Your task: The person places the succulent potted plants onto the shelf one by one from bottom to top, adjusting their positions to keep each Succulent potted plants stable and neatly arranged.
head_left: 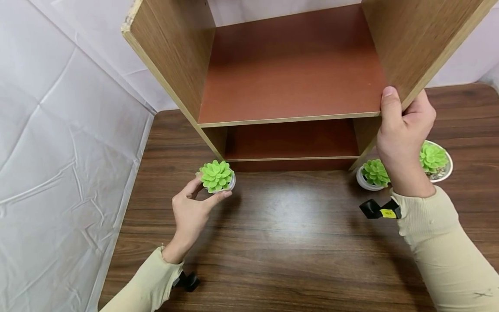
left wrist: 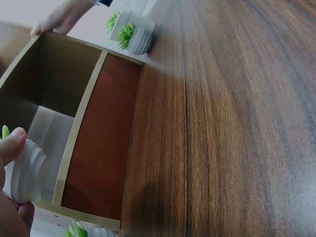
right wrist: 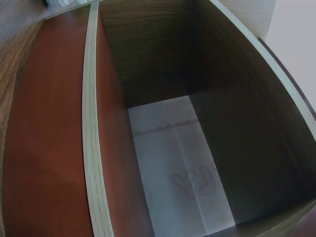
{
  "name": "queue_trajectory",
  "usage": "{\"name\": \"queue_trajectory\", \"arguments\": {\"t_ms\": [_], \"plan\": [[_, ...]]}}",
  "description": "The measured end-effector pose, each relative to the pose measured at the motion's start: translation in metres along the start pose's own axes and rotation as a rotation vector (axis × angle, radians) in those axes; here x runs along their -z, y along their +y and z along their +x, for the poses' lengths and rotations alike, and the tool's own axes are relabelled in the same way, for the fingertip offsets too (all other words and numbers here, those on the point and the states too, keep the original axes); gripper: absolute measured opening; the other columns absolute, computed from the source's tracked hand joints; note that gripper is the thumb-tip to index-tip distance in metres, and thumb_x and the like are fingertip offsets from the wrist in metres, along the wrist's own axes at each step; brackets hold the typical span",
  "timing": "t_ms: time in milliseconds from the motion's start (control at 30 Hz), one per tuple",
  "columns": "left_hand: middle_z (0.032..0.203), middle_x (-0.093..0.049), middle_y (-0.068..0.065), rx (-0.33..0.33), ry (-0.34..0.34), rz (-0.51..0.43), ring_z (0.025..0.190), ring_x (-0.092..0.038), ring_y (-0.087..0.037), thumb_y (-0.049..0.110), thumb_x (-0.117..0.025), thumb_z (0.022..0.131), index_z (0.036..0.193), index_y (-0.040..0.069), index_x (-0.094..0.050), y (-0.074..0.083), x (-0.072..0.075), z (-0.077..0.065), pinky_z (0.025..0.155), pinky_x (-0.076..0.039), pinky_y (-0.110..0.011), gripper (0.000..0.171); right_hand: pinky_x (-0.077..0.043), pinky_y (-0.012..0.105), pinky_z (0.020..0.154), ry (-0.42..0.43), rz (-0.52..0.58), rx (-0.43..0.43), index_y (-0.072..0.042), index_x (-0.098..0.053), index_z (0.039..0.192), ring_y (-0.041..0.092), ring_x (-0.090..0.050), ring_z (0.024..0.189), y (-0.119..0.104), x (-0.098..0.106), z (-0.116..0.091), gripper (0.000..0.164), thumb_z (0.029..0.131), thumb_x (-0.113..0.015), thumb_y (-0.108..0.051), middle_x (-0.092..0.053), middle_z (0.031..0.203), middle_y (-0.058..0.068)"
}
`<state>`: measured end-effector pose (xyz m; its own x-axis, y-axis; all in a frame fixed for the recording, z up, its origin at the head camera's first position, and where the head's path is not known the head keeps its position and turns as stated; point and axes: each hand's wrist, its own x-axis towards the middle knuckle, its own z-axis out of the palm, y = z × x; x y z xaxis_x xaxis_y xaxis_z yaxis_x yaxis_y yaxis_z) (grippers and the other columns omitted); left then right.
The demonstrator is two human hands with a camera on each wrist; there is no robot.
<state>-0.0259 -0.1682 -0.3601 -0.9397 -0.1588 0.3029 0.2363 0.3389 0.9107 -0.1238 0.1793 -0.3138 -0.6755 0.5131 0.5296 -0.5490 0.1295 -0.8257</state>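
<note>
A small potted succulent (head_left: 216, 176), bright green and apparently artificial, is in my left hand (head_left: 191, 212), thumb on one side of the pot and fingers on the other. In the left wrist view its white ribbed pot (left wrist: 29, 170) shows in front of the shelf opening. My right hand (head_left: 405, 130) grips the front edge of the right side panel of a wooden shelf unit (head_left: 296, 78), thumb on the inner face. Reddish-brown boards divide the unit. The right wrist view looks into a shelf compartment (right wrist: 148, 64); the right hand is out of that view.
Two more potted succulents stand right of the shelf: one in a round white pot (head_left: 373, 174), one in a wider white planter (head_left: 433, 161), partly behind my right wrist. Another green plant (left wrist: 76, 229) shows past the shelf's left side. Everything stands on a dark wood-grain table (head_left: 288, 242).
</note>
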Motion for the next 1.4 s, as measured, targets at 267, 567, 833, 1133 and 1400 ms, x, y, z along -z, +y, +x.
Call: {"name": "queue_trajectory", "arguments": {"t_ms": [267,567,833,1133,1400], "plan": [[0.111,-0.070,-0.011,-0.003,0.024,-0.003,0.101,-0.065,-0.017,-0.005,-0.089,0.064,0.114,-0.002,-0.071,0.000,-0.006,-0.001,0.091,-0.048,-0.031,0.053,-0.047,0.028,0.074,0.008,0.059,-0.016,0.002,-0.071,0.099,0.021,-0.064,0.079,0.000,0.000,0.001,0.016,0.092,-0.057,-0.001,-0.068,0.087,0.016],[0.112,-0.069,-0.013,0.015,0.045,-0.020,0.104,-0.065,-0.020,-0.006,-0.089,0.064,0.115,-0.002,-0.071,0.004,-0.013,-0.003,0.092,-0.048,-0.032,0.054,-0.047,0.027,0.074,0.026,0.111,-0.028,0.005,-0.071,0.096,0.020,-0.063,0.077,-0.001,0.003,0.000,0.015,0.091,-0.057,0.001,-0.067,0.085,0.016],[0.112,-0.070,-0.011,0.058,0.053,-0.061,0.105,-0.064,-0.021,-0.006,-0.089,0.064,0.116,-0.003,-0.070,0.006,-0.017,-0.004,0.092,-0.048,-0.033,0.055,-0.046,0.027,0.074,0.036,0.121,-0.025,0.007,-0.070,0.095,0.020,-0.063,0.077,-0.009,0.005,0.000,0.016,0.091,-0.056,0.003,-0.068,0.085,0.016],[0.114,-0.069,-0.011,0.112,0.046,-0.112,0.108,-0.063,-0.020,-0.006,-0.088,0.065,0.119,-0.003,-0.069,0.007,-0.023,-0.002,0.093,-0.048,-0.037,0.057,-0.047,0.028,0.076,0.045,0.148,-0.025,0.008,-0.070,0.096,0.022,-0.063,0.079,-0.012,0.005,0.001,0.017,0.091,-0.054,0.004,-0.068,0.087,0.018],[0.114,-0.069,-0.011,0.131,0.042,-0.111,0.108,-0.063,-0.018,-0.005,-0.088,0.065,0.118,-0.003,-0.069,0.007,-0.026,-0.002,0.092,-0.048,-0.037,0.057,-0.047,0.028,0.076,0.033,0.142,-0.020,0.008,-0.070,0.097,0.021,-0.064,0.080,-0.013,0.005,0.000,0.017,0.091,-0.054,0.004,-0.068,0.087,0.018]]}}
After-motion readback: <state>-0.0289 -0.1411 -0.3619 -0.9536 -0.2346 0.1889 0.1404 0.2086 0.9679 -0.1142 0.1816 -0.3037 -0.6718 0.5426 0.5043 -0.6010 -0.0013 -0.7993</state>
